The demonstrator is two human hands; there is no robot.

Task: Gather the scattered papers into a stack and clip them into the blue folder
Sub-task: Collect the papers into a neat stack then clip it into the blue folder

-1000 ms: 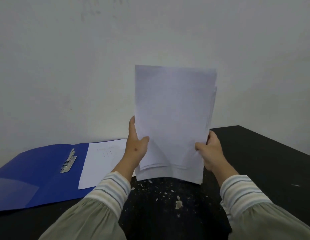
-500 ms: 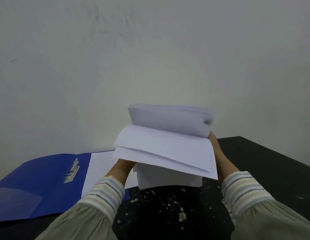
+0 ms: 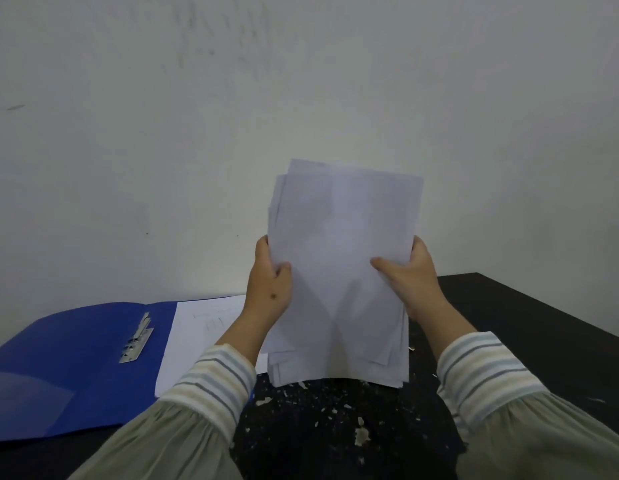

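Head view. Both hands hold the stack upright in front of the wall, above the table. Left hand grips the stack's left edge: thumb on the near face, fingers wrapped behind and hidden. Right hand grips the right edge the same way, thumb pressed on the near face, fingers behind. Hands sit at about mid-height of the stack, level with each other. Sheets not squared: top-left corners stagger in steps, bottom edges uneven, several sheets ending above the lowest one. Whether the bottom edge touches the table cannot be told; it ends right at the speckled patch of pale flecks, which lies below and between the wrists. Folder lies open flat, left of the left hand and lower, well apart from the stack. Its clip is on the blue panel, further left of the left forearm, nothing lying on it. One sheet lies in the folder's right half, just beside the left wrist; the left sleeve overlaps its near edge. Folder's far edge runs close to the wall; near edge ends short of the table front. Right of the right hand: bare dark tabletop out to its far-right edge. Right sleeve crosses the near right part of the table. Above the stack: plain wall only.
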